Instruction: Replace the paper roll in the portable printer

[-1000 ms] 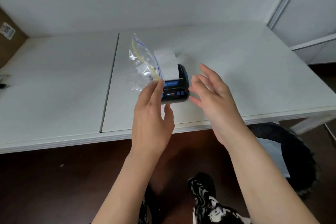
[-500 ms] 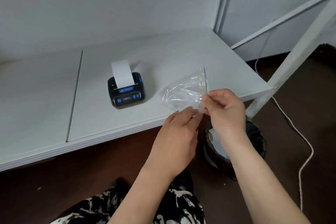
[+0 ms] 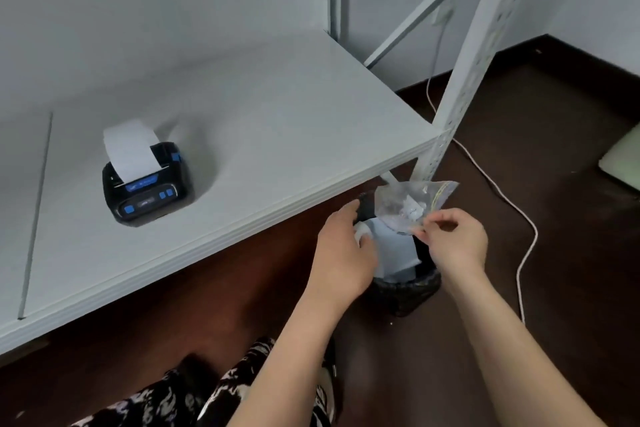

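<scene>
The black portable printer [image 3: 147,184] with blue buttons sits on the white table [image 3: 277,135], lid closed, a strip of white paper [image 3: 130,149] standing up out of its slot. My right hand [image 3: 453,239] pinches a clear zip bag [image 3: 412,204] by one corner, holding it over the black-lined waste bin [image 3: 405,284] on the floor. My left hand [image 3: 343,246] hovers beside the bin's near rim, fingers apart, holding nothing. White papers lie inside the bin.
A white perforated shelf upright [image 3: 464,80] stands at the table's right corner. A white cable [image 3: 509,204] trails across the dark floor. A pale green object [image 3: 623,163] lies at the far right.
My view swung right and down. Both hands left the table; the clear bag went from above the table's edge to over the bin, held by the right hand alone.
</scene>
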Demonstrator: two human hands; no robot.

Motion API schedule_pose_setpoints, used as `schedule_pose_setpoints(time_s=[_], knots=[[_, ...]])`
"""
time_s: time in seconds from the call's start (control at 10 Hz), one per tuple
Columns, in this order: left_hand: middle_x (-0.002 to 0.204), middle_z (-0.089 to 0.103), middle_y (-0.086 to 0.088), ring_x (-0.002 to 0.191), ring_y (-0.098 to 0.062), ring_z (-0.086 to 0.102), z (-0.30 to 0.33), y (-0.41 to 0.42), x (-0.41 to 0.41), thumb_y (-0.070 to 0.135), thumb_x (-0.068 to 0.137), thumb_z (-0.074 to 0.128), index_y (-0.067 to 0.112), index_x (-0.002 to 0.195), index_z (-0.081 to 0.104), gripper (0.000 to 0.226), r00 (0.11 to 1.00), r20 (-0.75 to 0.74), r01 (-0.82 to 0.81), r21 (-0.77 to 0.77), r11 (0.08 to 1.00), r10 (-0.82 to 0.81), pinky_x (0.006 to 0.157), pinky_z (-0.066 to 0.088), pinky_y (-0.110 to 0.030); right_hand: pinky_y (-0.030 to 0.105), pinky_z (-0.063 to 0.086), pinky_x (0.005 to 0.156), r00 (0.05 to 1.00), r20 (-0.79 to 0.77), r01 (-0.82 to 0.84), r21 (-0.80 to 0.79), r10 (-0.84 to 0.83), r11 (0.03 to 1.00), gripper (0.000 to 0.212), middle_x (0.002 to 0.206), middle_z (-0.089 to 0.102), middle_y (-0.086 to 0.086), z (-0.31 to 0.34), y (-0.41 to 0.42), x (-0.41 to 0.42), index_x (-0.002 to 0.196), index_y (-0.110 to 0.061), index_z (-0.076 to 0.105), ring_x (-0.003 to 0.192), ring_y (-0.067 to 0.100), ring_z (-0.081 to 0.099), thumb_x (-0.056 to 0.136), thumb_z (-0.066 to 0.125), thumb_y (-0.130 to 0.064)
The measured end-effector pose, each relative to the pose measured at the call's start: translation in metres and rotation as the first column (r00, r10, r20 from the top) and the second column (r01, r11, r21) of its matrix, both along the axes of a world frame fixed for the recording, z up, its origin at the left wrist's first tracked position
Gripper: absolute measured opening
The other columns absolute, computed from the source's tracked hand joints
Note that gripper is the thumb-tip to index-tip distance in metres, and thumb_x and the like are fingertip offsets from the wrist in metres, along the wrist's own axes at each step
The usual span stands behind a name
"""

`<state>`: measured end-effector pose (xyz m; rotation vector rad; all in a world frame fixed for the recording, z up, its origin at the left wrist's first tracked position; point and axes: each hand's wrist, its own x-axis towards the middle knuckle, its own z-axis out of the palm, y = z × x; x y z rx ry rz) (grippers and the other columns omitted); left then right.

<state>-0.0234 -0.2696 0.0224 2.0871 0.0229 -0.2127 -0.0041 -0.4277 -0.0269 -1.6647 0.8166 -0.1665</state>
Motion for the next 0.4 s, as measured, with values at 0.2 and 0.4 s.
schedule_pose_setpoints(time_s=[0.2,0.4], knots=[[0.139,0.047,0.000,0.105,-0.011,0.058,-0.038,-0.017,0.018,0.014,0.090,0.053,0.019,0.143,0.038,0.055,0.966,-0.257,-0.063,-0.124,0.990,0.030,0.081,0.045,-0.017,0.029,0.056,0.073,0.981,-0.181,-0.070,0.030,0.074,0.997,0.011,0.098,0.071,0.009,-0.050,-0.013,0.010,0.096,-0.012,0.068,0.080,0.016,0.071,0.090,0.060,-0.007],[0.114,0.060,0.008,0.100,-0.013,0.063,-0.049,-0.013,0.029,0.011,0.084,0.057,0.021,0.139,0.045,0.057,0.960,-0.255,-0.157,-0.156,0.975,0.114,0.093,0.050,-0.025,0.030,0.046,0.070,0.900,-0.370,-0.247,0.006,0.231,0.969,0.034,0.139,0.051,0.009,-0.057,-0.001,0.012,0.126,-0.017,0.057,0.089,0.018,0.058,0.092,0.057,-0.019]])
